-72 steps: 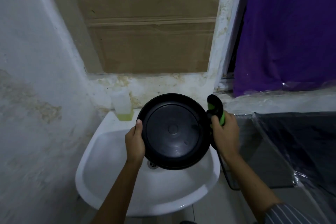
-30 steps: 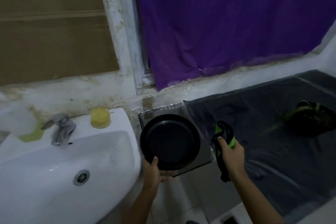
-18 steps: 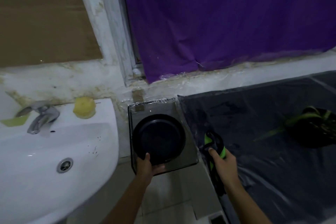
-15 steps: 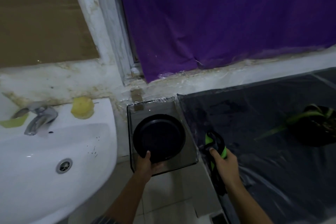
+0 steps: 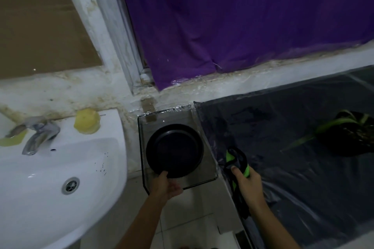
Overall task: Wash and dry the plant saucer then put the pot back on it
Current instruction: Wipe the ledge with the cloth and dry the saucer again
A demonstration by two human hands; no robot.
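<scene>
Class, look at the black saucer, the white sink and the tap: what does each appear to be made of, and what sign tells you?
Saucer: probably moulded plastic, matt black, with an even raised rim and little shine.
Sink: likely glazed ceramic, glossy white with soft highlights and a thick rounded rim.
Tap: metal, seemingly chromed, silvery and reflective, though blurred.

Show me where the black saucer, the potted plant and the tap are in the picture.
black saucer (image 5: 175,150), head view, on its dark inner floor.
potted plant (image 5: 353,137), head view, on the dark pot below the leaves.
tap (image 5: 38,135), head view, on the metal body above the spout.
</scene>
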